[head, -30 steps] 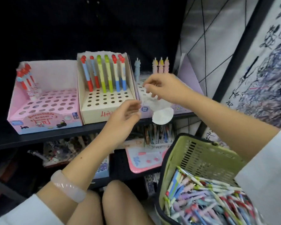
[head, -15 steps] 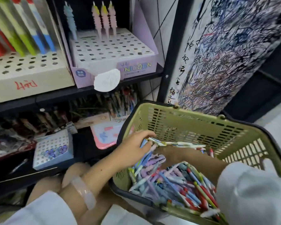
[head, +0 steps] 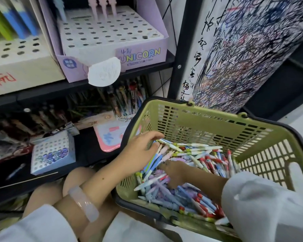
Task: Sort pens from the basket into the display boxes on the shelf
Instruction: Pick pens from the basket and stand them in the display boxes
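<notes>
Both my hands are down in the green basket (head: 208, 119), which sits near me on the right, full of loose pens (head: 199, 172). My left hand (head: 140, 151) lies over the pens at the far left of the pile, fingers curled round a few of them. My right hand (head: 175, 172) is dug into the middle of the pile; I cannot tell whether it grips anything. On the shelf, far left, stands the purple UNICORN display box (head: 140, 55), three pink pens (head: 103, 7) upright at its back.
</notes>
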Available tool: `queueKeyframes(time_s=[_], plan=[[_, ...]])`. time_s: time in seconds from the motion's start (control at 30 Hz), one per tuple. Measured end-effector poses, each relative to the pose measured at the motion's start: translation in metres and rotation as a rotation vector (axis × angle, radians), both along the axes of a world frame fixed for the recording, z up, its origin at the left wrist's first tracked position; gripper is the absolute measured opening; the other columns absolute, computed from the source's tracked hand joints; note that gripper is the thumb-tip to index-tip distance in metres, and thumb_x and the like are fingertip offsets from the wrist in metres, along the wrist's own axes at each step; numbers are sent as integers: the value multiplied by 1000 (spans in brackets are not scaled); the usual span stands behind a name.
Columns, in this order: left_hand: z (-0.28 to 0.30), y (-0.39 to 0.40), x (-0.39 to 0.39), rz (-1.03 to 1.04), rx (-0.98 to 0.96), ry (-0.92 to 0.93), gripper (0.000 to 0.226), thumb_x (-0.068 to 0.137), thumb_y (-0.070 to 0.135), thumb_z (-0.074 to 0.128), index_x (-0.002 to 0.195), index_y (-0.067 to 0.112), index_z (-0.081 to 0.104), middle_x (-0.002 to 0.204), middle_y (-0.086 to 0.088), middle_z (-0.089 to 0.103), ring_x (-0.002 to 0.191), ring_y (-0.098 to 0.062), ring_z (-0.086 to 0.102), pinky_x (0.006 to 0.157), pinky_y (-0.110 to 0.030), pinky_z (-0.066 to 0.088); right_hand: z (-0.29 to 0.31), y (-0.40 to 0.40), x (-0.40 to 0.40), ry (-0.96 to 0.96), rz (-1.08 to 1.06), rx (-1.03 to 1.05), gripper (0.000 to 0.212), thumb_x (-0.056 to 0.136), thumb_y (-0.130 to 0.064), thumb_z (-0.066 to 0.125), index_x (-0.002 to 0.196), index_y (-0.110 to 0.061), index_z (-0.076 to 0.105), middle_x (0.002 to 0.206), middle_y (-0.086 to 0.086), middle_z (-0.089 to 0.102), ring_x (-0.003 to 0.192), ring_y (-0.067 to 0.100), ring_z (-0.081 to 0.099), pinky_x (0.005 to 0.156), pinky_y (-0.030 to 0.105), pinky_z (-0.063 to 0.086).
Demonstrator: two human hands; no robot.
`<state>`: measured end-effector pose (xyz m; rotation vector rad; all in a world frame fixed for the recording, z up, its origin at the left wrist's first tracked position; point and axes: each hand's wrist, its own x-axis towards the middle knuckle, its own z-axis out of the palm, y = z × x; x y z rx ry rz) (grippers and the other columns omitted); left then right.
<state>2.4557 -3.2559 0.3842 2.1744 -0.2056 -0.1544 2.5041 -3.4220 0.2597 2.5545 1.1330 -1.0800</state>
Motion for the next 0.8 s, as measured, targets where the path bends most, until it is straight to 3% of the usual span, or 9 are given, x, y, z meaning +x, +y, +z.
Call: queueKeyframes(time_s=[0.1, 0.23, 0.33, 0.4, 0.47, 0.6, 0.7, 0.73, 0.8], plan=[[2, 1, -1, 6, -13, 9, 28, 95, 12, 47, 120, 18, 57, 115, 13, 55, 105, 5, 46, 84, 7, 27, 6, -3, 3, -131, 118, -5, 58, 87, -22, 57, 139, -11, 34, 116, 18, 56, 98, 31, 58, 68, 31, 41], [3, 1, -2, 9, -13, 34, 28, 96, 12, 45, 121, 19, 56, 115, 13, 54, 106, 4, 46, 84, 6, 28, 25, -16, 16, -183, 147, -15, 56, 86, -25, 58, 138, -18, 40, 108, 14, 61, 98, 31, 59, 65, 31, 40], [2, -1, 0, 27, -7, 54, 29, 96, 13, 45, 122, 19, 55, 120, 10, 55, 109, 3, 45, 82, 5, 30, 40, -32, 22, -166, 35, 82, 28, 83, -24, 57, 109, -14, 56, 90, 9, 63, 82, 26, 57, 59, 24, 34], [2, -3, 2, 68, -18, 70, 30, 96, 12, 44, 124, 19, 53, 124, 8, 54, 111, 0, 46, 85, -2, 31, 52, -43, 26, -121, -77, 168, 13, 84, -25, 58, 95, -18, 56, 73, 0, 55, 70, 20, 49, 51, 21, 29], [3, -7, 3, 77, 3, 113, 32, 96, 15, 44, 128, 19, 49, 130, 4, 51, 117, -7, 46, 92, -14, 32, 66, -53, 29, -74, -201, 248, 11, 83, -22, 62, 88, -20, 52, 66, -8, 48, 64, 16, 47, 49, 19, 29], [10, -22, 6, -56, 222, 143, 48, 94, 33, 48, 138, 23, 36, 137, -1, 45, 107, -19, 48, 97, -35, 37, 90, -58, 29, -133, -171, 239, 13, 82, -26, 63, 82, -23, 51, 71, -4, 58, 61, 11, 49, 56, 20, 41], [13, -39, 13, -184, 545, 21, 59, 89, 45, 51, 140, 23, 31, 142, -3, 39, 130, -23, 34, 111, -45, 20, 106, -50, 27, -259, -31, 176, 20, 84, -35, 59, 95, -18, 53, 81, 2, 61, 69, 16, 49, 59, 22, 37], [12, -45, 14, -233, 622, 12, 60, 87, 47, 53, 138, 22, 32, 139, -4, 42, 128, -23, 37, 108, -43, 23, 111, -47, 27, -289, -8, 178, 17, 83, -32, 59, 93, -20, 52, 79, 1, 58, 70, 17, 49, 55, 20, 32], [11, -53, 16, -270, 645, 81, 62, 84, 46, 59, 133, 21, 32, 122, -5, 54, 109, -26, 52, 85, -35, 39, 123, -43, 26, -330, 7, 200, 14, 79, -26, 58, 86, -21, 47, 68, -4, 51, 67, 20, 50, 47, 19, 23]])
